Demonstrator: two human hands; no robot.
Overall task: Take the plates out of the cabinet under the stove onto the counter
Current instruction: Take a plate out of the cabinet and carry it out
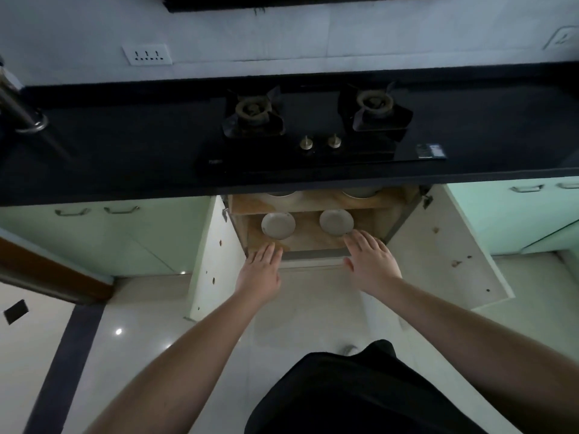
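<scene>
Your cabinet (316, 227) under the stove (313, 130) stands open, both doors swung wide. On its lower shelf sit two plates: the left plate (278, 225) at 11 o'clock from your left hand (261, 267), the right plate (336, 222) touching your right hand (369, 261) fingertips. Each grip is wide, fingers straight, holding nothing. The black counter (125, 158) lies above.

Stove (316, 133) sitting on the counter (125, 158), cabinet (313, 227) standing open directly beneath it. Two plates lying side by side on the lower shelf (307, 238): left plate (278, 225), right plate (336, 222). Left hand (260, 270) reaching at the shelf's front-left edge, right hand (371, 261) at its front-right edge, fingertips just beside the right plate.
</scene>
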